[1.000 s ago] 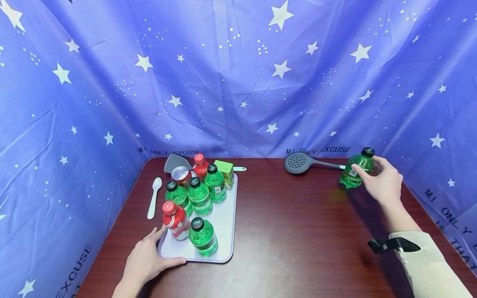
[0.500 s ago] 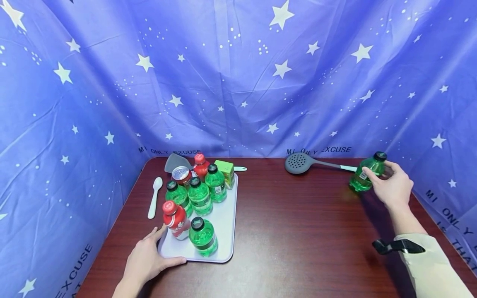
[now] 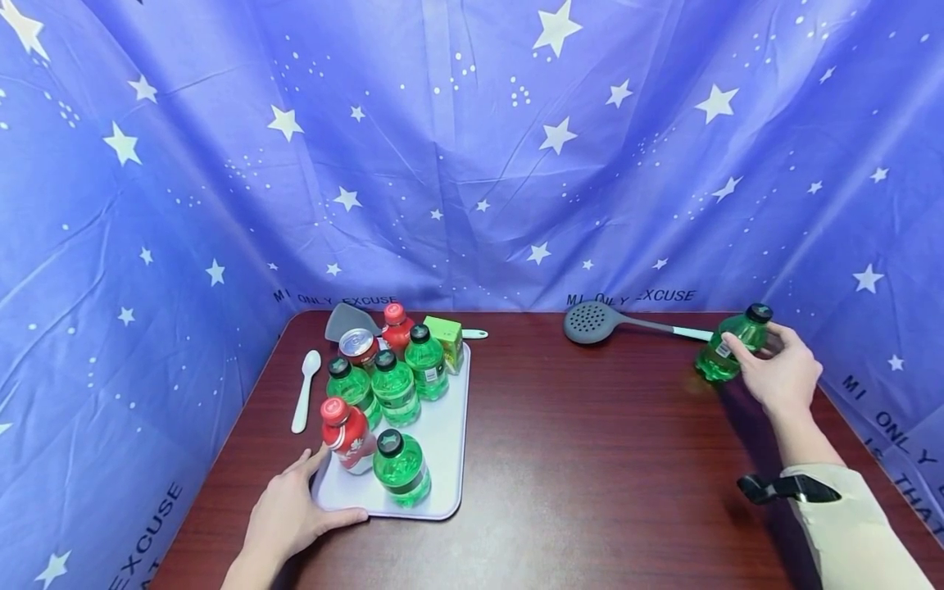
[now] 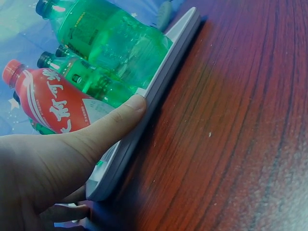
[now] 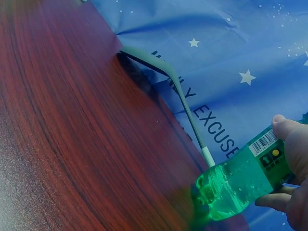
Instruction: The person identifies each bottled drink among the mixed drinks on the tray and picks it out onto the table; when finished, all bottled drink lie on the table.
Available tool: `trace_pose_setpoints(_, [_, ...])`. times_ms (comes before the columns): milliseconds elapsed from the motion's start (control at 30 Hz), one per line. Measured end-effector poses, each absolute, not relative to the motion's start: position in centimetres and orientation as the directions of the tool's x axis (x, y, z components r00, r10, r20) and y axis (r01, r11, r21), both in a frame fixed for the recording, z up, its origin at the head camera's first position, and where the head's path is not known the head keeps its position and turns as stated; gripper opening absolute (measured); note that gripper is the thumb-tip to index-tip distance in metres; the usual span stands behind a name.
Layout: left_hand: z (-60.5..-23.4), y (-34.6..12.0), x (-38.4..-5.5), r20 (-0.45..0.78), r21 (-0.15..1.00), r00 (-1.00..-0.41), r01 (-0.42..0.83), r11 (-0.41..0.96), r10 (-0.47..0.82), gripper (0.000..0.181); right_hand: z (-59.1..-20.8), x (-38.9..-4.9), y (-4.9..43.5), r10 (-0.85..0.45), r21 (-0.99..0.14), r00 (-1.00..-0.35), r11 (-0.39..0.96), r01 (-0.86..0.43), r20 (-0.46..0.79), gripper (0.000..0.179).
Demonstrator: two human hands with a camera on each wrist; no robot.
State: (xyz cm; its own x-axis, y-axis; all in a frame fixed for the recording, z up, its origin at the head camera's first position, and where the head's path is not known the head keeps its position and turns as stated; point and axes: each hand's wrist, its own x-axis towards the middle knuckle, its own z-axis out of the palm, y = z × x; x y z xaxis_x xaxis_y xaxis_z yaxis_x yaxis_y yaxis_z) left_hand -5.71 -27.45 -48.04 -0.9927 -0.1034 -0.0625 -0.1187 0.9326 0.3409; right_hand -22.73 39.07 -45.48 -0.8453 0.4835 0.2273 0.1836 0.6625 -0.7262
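Observation:
At the table's right side, my right hand [image 3: 783,370] grips a green plastic drink bottle [image 3: 728,344] with a black cap, thumb on its near side. The bottle tilts slightly; whether its base touches the table I cannot tell. Across the table, my left hand [image 3: 283,512] is at the near left corner of a white tray [image 3: 447,459]. Its thumb [image 4: 122,113] lies along the front rim and its fingers touch the left side. Beside it on the tray stand a red-capped bottle [image 3: 352,442] and a green bottle [image 3: 401,471].
Farther back on the tray are several more green bottles [image 3: 396,389], a can [image 3: 358,346], another red bottle [image 3: 398,328] and a green carton [image 3: 444,336]. A white spoon [image 3: 305,393] lies left. Behind are a grey spatula [image 3: 348,323] and a slotted skimmer [image 3: 592,322], its handle partly behind the held bottle.
My right hand has moved the green bottle to the right and slightly nearer, uncovering more of the skimmer's handle. The left hand and the tray have stayed in place.

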Motion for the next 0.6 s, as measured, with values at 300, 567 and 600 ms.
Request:
trace_pose_setpoints(300, [-48.12, -27.42, -5.52, -0.055, 0.345, -0.993, -0.116, 0.931, -0.104, 0.135, -45.91, -22.78, 39.35, 0.486, -0.727, -0.847, 0.659, 0.191, 0.218, 0.079])
trace_pose_setpoints(567, [-48.16, -27.47, -5.57, -0.045, 0.340, -0.994, -0.111, 0.934, -0.102, 0.135, -46.05, -22.82, 39.51, 0.501, -0.735, -0.842, 0.645, 0.209, 0.200, 0.079])
trace_pose_setpoints(600, [-48.16, -27.48, -5.58, -0.044, 0.341, -0.994, -0.110, 0.934, -0.101, 0.135, -46.04, -22.84, 39.51, 0.505, -0.737, -0.840, 0.641, 0.213, 0.197, 0.079])
